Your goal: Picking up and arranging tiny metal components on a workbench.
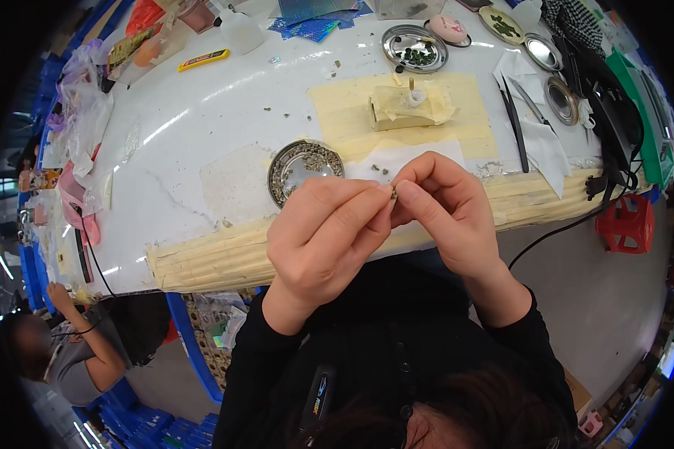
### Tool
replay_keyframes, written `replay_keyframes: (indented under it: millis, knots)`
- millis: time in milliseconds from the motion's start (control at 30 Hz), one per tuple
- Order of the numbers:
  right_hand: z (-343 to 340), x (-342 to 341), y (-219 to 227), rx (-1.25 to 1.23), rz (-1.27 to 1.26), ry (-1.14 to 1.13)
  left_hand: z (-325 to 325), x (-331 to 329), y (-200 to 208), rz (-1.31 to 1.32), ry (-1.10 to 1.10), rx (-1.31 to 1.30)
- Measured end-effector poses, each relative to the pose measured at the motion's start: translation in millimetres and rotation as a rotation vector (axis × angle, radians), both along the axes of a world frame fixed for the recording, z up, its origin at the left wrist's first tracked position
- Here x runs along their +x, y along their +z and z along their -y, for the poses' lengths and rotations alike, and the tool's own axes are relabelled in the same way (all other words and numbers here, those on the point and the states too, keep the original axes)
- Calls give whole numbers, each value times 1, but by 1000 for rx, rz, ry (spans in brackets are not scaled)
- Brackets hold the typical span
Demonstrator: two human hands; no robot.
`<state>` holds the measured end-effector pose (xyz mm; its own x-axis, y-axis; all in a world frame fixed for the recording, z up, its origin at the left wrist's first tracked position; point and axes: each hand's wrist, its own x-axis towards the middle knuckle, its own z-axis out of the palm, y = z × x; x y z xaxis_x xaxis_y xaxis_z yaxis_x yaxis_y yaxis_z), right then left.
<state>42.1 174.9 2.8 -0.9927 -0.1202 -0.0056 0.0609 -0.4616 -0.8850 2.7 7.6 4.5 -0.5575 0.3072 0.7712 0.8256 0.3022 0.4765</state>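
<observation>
Well, over the near edge of the white worktable (180,165), the left hand (329,232) and right hand (451,206) meet. Just beyond, leftward, sits a round metal dish (271,182) of grey-brown bits (320,159). Both hands pinch one tiny drab piece (394,194), mostly hidden; probably light, hard, easily dropped, best held edgewise.

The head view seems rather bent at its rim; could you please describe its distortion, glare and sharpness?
Head view: black fisheye corners, with the taped front edge of the white table bowing; bright glare streaks on the table's left part; in the same view, the left hand and right hand look fairly clear, but the tiny piece between them is too small to make out.
</observation>
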Motion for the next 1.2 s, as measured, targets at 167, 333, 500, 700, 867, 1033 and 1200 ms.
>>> replay_keyframes:
  millis: [167,333,500,700,867,1033,1200]
  knots:
    - [9,3,-3,430,-311,-258,-3,5,8,-51,89,-96]
    - [10,-7,-11,1041,-794,-488,-2,6,8,20,142,-210]
    - [10,-1,-8,494,-260,-257,-2,4,5,47,103,-106]
    - [-5,-4,0,12,33,48,0,2,3,127,-9,25]
    - [4,1,-5,305,-182,-183,-1,2,0,76,13,-3]
    - [9,-6,-10,1097,-819,-588,-5,2,1,-32,128,-136]
    - [6,-1,-7,628,-379,-312,-4,2,-2,59,71,-59]
